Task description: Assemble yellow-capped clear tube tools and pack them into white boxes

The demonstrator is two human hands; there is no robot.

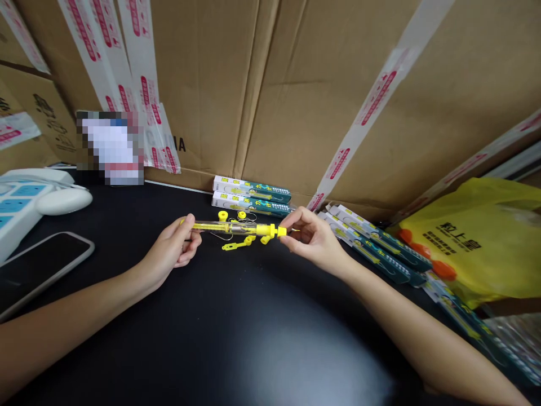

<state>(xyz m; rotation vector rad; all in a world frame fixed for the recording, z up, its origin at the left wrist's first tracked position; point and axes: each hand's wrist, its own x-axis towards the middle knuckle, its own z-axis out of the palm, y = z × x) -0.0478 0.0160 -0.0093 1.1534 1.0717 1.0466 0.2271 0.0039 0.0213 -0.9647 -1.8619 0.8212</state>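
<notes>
A clear tube spring scale (211,226) with a yellow scale strip and yellow fittings lies level across the middle of the view. My left hand (175,242) is closed around its left end, thumb on top. At the other end, my right hand (310,235) pinches the yellow end cap (281,231) between thumb and fingers; a thin metal tip shows between those fingers. Just behind and below the tube, on the black table (236,316), are small yellow parts: a flat slotted strip (234,246), a round knob (222,215) and another knob (242,215). Thin metal hooks among them are partly hidden.
Two product boxes (251,197) lie at the back against large cardboard (338,101). More boxes (372,248) line the right side, beside a yellow plastic bag (477,242). On the left are a phone (42,270), a white power strip (25,197) and a blurred-out object (112,148).
</notes>
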